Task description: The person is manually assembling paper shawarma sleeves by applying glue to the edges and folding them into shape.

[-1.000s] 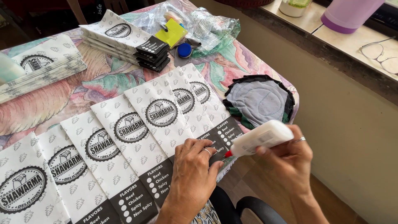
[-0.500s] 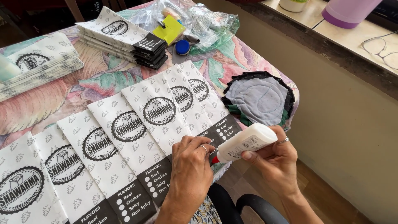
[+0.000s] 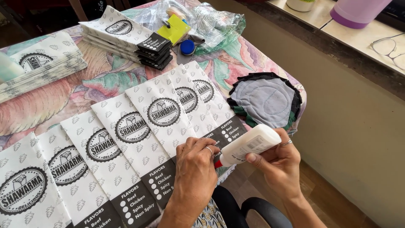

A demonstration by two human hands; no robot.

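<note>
The right hand [image 3: 280, 164] is wrapped around a white glue bottle [image 3: 248, 145], its red tip pointing to nine o'clock at the left hand [image 3: 196, 169], whose fingers curl down on the dark lower edge of a white printed paper bag [image 3: 162, 114]. Toward eleven o'clock the overlapping bags fan across the floral tablecloth [image 3: 105, 80]. Farther at twelve sit a stack of bags [image 3: 126, 38] and a blue cap [image 3: 187, 47]; a grey cloth pad [image 3: 265, 99] lies at one o'clock.
</note>
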